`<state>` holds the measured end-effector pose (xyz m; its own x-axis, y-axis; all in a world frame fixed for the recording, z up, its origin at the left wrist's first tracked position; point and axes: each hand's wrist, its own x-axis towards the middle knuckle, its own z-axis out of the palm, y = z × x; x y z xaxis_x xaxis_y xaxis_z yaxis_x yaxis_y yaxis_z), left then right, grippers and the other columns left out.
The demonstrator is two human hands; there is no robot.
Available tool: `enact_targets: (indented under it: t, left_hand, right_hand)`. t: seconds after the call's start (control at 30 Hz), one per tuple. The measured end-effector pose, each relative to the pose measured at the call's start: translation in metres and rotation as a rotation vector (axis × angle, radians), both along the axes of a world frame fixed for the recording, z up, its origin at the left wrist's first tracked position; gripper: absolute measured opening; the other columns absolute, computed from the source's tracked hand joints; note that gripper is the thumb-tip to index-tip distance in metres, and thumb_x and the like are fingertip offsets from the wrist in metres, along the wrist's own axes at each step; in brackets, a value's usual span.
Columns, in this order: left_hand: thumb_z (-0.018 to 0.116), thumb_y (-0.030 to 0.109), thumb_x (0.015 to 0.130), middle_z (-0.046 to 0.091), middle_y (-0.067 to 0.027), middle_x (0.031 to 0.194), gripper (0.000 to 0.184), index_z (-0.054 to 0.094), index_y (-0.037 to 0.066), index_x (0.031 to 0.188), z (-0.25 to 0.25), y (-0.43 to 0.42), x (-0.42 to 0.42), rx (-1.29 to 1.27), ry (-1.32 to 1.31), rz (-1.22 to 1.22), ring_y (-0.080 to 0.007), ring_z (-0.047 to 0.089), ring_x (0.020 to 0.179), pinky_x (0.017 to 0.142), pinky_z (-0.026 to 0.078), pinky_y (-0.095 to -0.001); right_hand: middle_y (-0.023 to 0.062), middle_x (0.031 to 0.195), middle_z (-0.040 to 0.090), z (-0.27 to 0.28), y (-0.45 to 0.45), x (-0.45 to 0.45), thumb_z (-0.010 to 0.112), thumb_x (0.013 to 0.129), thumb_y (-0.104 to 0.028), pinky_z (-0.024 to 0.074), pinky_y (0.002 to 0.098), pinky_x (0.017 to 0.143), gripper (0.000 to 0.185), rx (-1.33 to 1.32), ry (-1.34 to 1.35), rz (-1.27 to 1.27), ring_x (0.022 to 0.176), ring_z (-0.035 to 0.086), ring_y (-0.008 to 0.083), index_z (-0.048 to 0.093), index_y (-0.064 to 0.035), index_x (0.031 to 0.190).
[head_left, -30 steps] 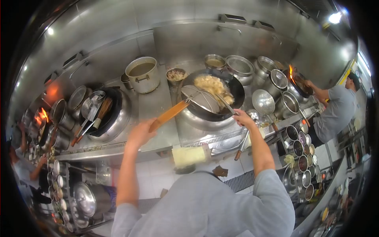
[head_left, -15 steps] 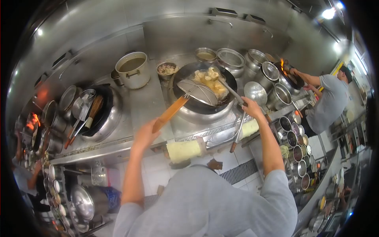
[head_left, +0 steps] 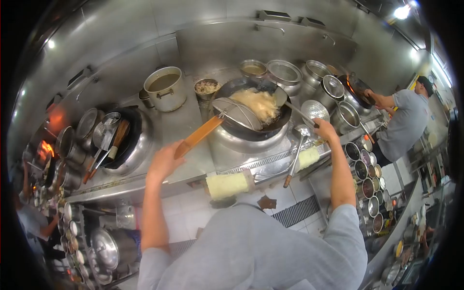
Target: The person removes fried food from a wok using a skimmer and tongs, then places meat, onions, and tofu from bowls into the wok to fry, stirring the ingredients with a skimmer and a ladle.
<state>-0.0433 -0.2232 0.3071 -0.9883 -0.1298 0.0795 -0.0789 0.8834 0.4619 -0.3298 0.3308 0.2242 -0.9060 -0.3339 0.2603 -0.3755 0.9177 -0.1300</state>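
Observation:
My left hand (head_left: 166, 163) is closed around the wooden handle of a wire-mesh strainer (head_left: 237, 114), whose mesh head lies over the left front of a black wok (head_left: 235, 87). With my right hand (head_left: 325, 129) I grip a long-handled ladle (head_left: 300, 113). The ladle's bowl is at the right side of the wok, against the food. Pale golden food (head_left: 256, 102) sits in frothing liquid in the middle of the wok; the bubbles blur its pieces.
A large pot (head_left: 166, 92) of liquid and a bowl of chopped food (head_left: 208, 86) stand left of the wok. A perforated skimmer (head_left: 315, 111) lies to its right. Folded yellowish cloths (head_left: 227, 185) hang at the front edge. A co-worker (head_left: 408, 116) handles a flaming wok at right.
My left hand has drawn back left and down with the strainer; my right hand has moved right with the ladle. The raised, lumpy food now lies spread in foaming liquid.

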Motion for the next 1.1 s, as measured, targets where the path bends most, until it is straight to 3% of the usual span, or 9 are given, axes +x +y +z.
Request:
enact_targets:
  t: [0.2, 0.23, 0.43, 0.67, 0.7, 0.8, 0.83, 0.93, 1.1]
  left_hand:
    - [0.073, 0.02, 0.075, 0.061, -0.0169, 0.118, 0.062, 0.05, 0.013, 0.132, 0.019, 0.008, 0.0, -0.132, -0.048, 0.014, -0.0357, 0.059, 0.105, 0.09, 0.047, -0.0424]
    - [0.074, 0.02, 0.075, 0.06, -0.0176, 0.12, 0.062, 0.051, 0.012, 0.132, 0.018, 0.01, 0.0, -0.118, -0.055, 0.018, -0.0352, 0.058, 0.107, 0.091, 0.046, -0.0411]
    - [0.074, 0.02, 0.075, 0.06, -0.0182, 0.12, 0.061, 0.052, 0.011, 0.131, 0.016, 0.018, 0.004, -0.085, -0.03, 0.013, -0.0349, 0.057, 0.109, 0.093, 0.045, -0.04]
    - [0.073, 0.02, 0.075, 0.061, -0.0162, 0.118, 0.061, 0.051, 0.013, 0.131, -0.042, 0.007, -0.004, -0.037, 0.022, -0.009, -0.0353, 0.059, 0.105, 0.088, 0.047, -0.0421]
    - [0.073, 0.02, 0.075, 0.061, -0.0162, 0.118, 0.061, 0.051, 0.013, 0.131, -0.056, 0.007, -0.008, -0.029, 0.02, -0.008, -0.0353, 0.059, 0.105, 0.088, 0.047, -0.0421]
    - [0.073, 0.02, 0.075, 0.062, -0.0168, 0.115, 0.061, 0.051, 0.013, 0.131, -0.078, 0.016, -0.012, 0.04, -0.021, -0.004, -0.0359, 0.059, 0.104, 0.088, 0.047, -0.0422]
    - [0.073, 0.02, 0.075, 0.062, -0.0177, 0.115, 0.06, 0.051, 0.012, 0.131, -0.08, 0.02, -0.012, 0.056, 0.028, -0.029, -0.0363, 0.059, 0.104, 0.087, 0.047, -0.0422]
    - [0.072, 0.02, 0.076, 0.062, -0.0194, 0.114, 0.06, 0.051, 0.01, 0.13, -0.075, 0.027, -0.014, 0.096, 0.07, -0.065, -0.037, 0.059, 0.104, 0.087, 0.047, -0.0421]
    - [0.073, 0.019, 0.076, 0.062, -0.0213, 0.113, 0.059, 0.051, 0.007, 0.13, -0.038, 0.038, 0.001, 0.112, 0.038, -0.058, -0.0378, 0.059, 0.104, 0.087, 0.047, -0.0421]
  right_hand:
    - [0.004, 0.065, 0.054, -0.039, -0.022, -0.025, 0.067, 0.08, -0.009, 0.0395, 0.0285, 0.04, 0.053, -0.667, -0.877, -0.014, 0.047, 0.05, 0.0124, 0.049, -0.0086, 0.13]
    - [0.0024, 0.062, 0.049, -0.039, -0.039, -0.018, 0.066, 0.082, -0.009, 0.0318, 0.0249, 0.035, 0.059, -0.666, -0.936, -0.026, 0.043, 0.043, 0.0083, 0.041, -0.0102, 0.136]
    - [-0.0003, 0.063, 0.048, -0.078, -0.093, -0.002, 0.064, 0.084, -0.01, 0.0308, 0.0246, 0.035, 0.061, -0.904, -1.004, 0.06, 0.043, 0.043, 0.0084, 0.036, -0.0082, 0.139]
    - [0.0039, 0.071, 0.053, -0.07, -0.06, 0.012, 0.066, 0.081, -0.01, 0.0369, 0.0265, 0.042, 0.061, -0.785, -0.753, 0.079, 0.048, 0.046, 0.0114, 0.043, -0.0066, 0.137]
    - [0.0107, 0.085, 0.064, -0.067, -0.054, 0.011, 0.068, 0.078, -0.011, 0.0486, 0.0317, 0.058, 0.059, -0.685, -0.585, 0.069, 0.066, 0.06, 0.0194, 0.048, -0.0065, 0.133]
    - [0.011, 0.104, 0.066, -0.059, -0.031, -0.006, 0.068, 0.077, -0.004, 0.0511, 0.0312, 0.069, 0.059, -0.463, -0.219, 0.194, 0.084, 0.064, 0.021, 0.049, -0.0077, 0.133]
    - [0.0115, 0.113, 0.066, -0.023, -0.04, 0.011, 0.068, 0.077, -0.008, 0.0498, 0.0374, 0.084, 0.06, -0.359, -0.255, 0.089, 0.105, 0.061, 0.0284, 0.049, -0.0129, 0.134]
    - [0.0108, 0.113, 0.065, 0.04, -0.069, 0.049, 0.066, 0.078, -0.013, 0.0492, 0.0416, 0.086, 0.057, -0.064, -0.164, -0.073, 0.105, 0.06, 0.0324, 0.05, -0.019, 0.133]
    - [0.0117, 0.108, 0.066, 0.03, -0.081, 0.048, 0.066, 0.077, -0.014, 0.0485, 0.0458, 0.085, 0.055, -0.119, -0.053, -0.043, 0.098, 0.062, 0.0357, 0.052, -0.0195, 0.13]
